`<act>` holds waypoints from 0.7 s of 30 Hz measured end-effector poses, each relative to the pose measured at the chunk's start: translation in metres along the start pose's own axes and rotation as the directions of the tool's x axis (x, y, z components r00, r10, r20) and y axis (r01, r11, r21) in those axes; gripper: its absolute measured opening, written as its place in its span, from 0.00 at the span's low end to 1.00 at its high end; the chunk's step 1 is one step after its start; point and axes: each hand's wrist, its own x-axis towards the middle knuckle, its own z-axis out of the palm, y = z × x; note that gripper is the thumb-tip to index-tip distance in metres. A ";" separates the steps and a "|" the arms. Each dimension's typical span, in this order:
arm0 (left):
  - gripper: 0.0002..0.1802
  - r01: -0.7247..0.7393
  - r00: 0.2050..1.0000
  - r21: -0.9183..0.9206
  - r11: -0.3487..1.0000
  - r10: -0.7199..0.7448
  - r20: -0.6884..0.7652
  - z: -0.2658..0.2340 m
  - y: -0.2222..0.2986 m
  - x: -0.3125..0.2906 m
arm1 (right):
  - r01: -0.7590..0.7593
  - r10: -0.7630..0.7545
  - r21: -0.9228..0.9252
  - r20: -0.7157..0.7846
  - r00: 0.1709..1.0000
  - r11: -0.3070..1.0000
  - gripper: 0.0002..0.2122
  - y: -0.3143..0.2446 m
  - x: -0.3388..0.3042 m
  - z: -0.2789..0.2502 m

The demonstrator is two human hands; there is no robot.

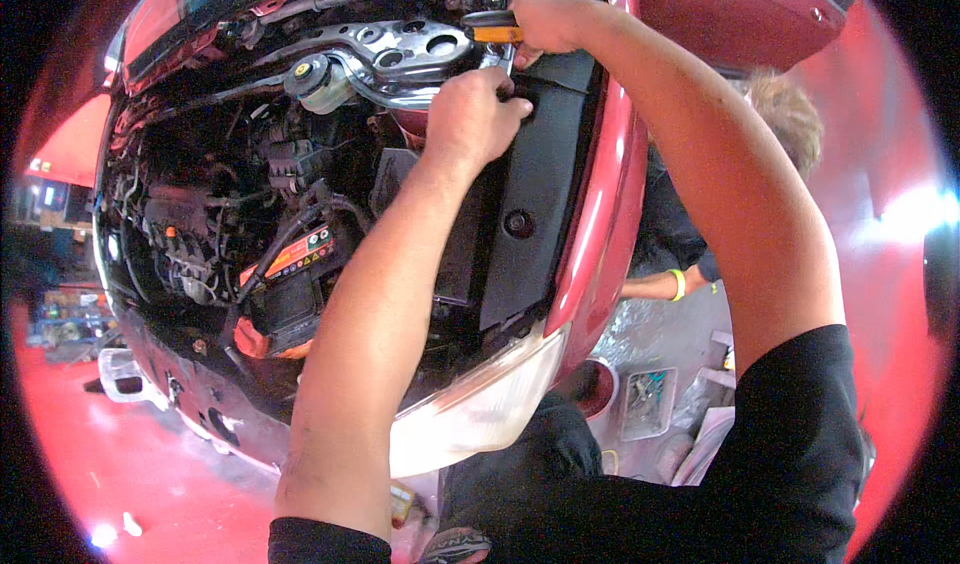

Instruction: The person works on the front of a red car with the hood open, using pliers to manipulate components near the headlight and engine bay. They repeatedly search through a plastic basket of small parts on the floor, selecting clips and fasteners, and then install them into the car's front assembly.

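My left hand (472, 114) reaches to the right end of a silvery metal panel (400, 49) at the back of a red car's engine bay. Its fingers are curled and its thumb sticks out to the right; what they hold, if anything, is hidden. Just above it, my right hand (548, 22) is closed around a tool with an orange and black handle (496, 35), which points left over the panel's end. The tool's working end cannot be made out. A fluid reservoir with a black and yellow cap (308, 72) stands left of my left hand.
Below my forearms lie a battery (295, 299) with an orange label, a black plastic side cover (525, 184) and a hazy headlight (480, 404). A person with a yellow wristband (680, 284) crouches right of the fender. A tray of small parts (648, 404) sits on the floor.
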 end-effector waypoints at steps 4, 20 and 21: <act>0.17 -0.079 0.986 0.009 0.997 0.077 0.148 -0.015 0.000 0.004 | 0.080 -0.094 -0.131 -0.106 0.990 0.988 0.21 0.008 -0.001 0.005; 0.20 -0.115 0.963 -0.129 0.985 0.142 0.227 -0.023 -0.020 0.020 | -0.111 0.117 -0.116 0.048 0.992 0.987 0.16 -0.012 -0.012 -0.017; 0.20 -0.160 0.964 -0.192 0.968 0.195 0.183 -0.021 -0.020 0.017 | -0.099 0.108 -0.161 0.047 0.993 0.982 0.15 -0.010 -0.008 -0.015</act>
